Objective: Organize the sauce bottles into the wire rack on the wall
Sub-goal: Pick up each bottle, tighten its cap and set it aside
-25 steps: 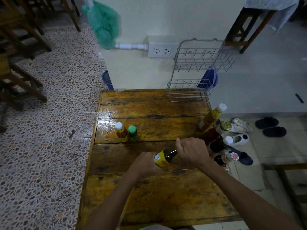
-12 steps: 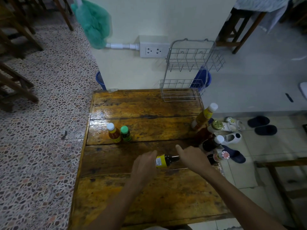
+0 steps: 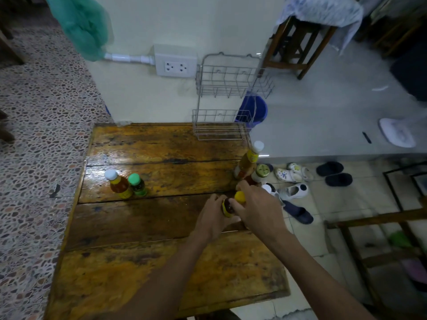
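Both hands on dark glass btl (image 3: 227, 207), left hand (image 3: 213, 221) wraps body, right hand (image 3: 258, 210) grips yellow cap (image 3: 239, 197)

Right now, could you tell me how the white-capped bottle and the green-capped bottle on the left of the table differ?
The white-capped bottle is taller and holds orange-amber sauce; the green-capped bottle is shorter with dark contents. The first has a yellow label, the second a green one. Both stand upright, side by side, capped, on the table, away from both hands.

Beyond the fingers, a wall socket (image 3: 176, 66); right of them, shoes (image 3: 293, 191); far left, a green bag (image 3: 80, 24).
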Motion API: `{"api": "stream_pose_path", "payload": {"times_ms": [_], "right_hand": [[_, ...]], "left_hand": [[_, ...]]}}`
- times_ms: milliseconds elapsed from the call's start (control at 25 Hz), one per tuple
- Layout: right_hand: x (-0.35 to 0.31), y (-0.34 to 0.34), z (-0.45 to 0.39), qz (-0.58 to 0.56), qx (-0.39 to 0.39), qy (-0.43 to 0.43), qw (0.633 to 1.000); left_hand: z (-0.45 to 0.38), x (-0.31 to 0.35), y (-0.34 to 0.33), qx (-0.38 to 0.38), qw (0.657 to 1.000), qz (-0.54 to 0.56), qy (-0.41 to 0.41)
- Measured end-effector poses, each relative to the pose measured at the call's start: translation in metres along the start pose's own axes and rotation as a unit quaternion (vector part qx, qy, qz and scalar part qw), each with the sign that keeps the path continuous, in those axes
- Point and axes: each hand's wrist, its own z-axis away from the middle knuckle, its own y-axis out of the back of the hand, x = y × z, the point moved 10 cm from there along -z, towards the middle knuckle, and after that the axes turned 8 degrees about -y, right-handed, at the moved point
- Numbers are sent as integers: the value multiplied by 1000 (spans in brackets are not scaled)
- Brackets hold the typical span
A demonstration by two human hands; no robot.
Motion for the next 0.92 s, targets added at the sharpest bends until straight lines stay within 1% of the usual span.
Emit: {"api": "stream_pose_path", "payload": {"times_ms": [80, 160, 280, 440, 600, 680, 760, 840, 920], "right_hand": [[-2, -8, 0, 35, -23, 32, 999], [-1, -17, 2, 59, -57, 39, 996], [3, -29, 4, 87, -88, 42, 991], [9, -38, 3, 107, -94, 47, 989], [9, -39, -1, 107, -108, 44, 987], [4, -30, -3, 109, -95, 26, 989], [-9, -14, -8, 118, -60, 18, 991], [-38, 0, -16, 102, -30, 41, 993], [-83, 4, -23, 77, -17, 89, 993]], "left_hand": [[-7, 5, -7, 32, 999, 43, -2], [-9, 4, -14, 57, 996, 62, 6], [-10, -3, -26, 55, 996, 58, 30], [-9, -8, -35, 64, 995, 73, 35], [-9, -12, -30, 73, 993, 80, 40], [-1, -14, -21, 91, 991, 88, 39], [13, -19, -9, 100, 990, 93, 39], [31, -35, 10, 110, 989, 86, 40], [56, -60, 41, 131, 988, 66, 52]]}}
